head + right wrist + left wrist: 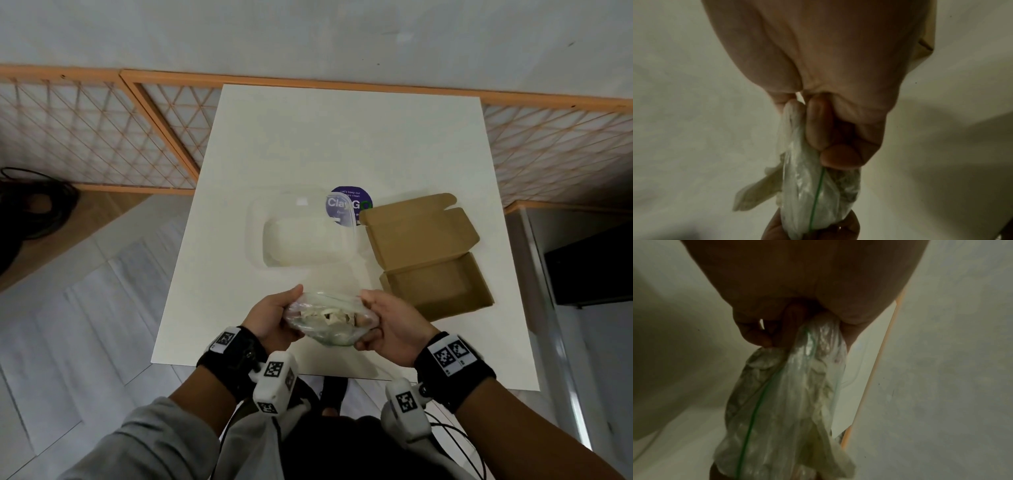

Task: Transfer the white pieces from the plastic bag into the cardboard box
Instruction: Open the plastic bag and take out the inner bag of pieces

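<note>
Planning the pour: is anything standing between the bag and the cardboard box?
Nothing visible: both hands hold the plastic bag just left of the open cardboard box. The clear container sits farther back, off that path.

Glossy crinkled clear plastic bag (329,317); matt brown cardboard box (435,284) (smooth white table (342,144)).

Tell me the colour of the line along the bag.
Green: a thin line on the clear bag, clearest in the left wrist view.
</note>
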Action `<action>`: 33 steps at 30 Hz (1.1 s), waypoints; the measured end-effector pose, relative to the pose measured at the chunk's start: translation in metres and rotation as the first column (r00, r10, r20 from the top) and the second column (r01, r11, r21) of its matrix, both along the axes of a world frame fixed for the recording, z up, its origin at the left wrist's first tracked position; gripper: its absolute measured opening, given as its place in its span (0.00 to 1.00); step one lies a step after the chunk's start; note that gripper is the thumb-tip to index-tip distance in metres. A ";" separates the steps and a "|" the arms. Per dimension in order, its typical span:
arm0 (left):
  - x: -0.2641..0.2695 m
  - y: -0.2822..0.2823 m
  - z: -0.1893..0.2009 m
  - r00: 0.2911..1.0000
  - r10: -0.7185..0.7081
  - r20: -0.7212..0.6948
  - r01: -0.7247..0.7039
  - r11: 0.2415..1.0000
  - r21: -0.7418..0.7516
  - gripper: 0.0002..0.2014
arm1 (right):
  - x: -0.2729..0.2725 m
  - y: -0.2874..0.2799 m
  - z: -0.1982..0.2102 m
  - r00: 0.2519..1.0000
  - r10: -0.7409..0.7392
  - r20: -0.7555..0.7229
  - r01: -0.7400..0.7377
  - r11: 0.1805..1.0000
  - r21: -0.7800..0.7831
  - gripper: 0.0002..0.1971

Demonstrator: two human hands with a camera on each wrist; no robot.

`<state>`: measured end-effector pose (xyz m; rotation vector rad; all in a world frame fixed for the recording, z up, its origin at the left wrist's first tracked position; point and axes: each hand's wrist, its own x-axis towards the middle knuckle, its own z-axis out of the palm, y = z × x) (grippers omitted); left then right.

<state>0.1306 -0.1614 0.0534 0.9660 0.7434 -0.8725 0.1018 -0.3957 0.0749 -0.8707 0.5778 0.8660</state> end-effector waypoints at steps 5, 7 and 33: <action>0.002 0.001 -0.003 0.998 0.050 -0.030 -0.052 0.997 -0.058 0.22 | 0.004 0.006 -0.003 0.992 -0.099 0.073 0.109 0.983 -0.147 0.23; 0.001 0.001 -0.004 0.999 -0.048 -0.022 0.046 0.994 -0.098 0.29 | 0.008 0.012 -0.005 0.988 0.016 0.152 0.043 0.923 -0.381 0.19; -0.001 0.003 -0.026 0.607 -0.748 0.267 0.118 0.418 0.901 0.17 | -0.001 0.020 -0.041 0.710 0.633 0.307 -0.112 0.533 -0.839 0.19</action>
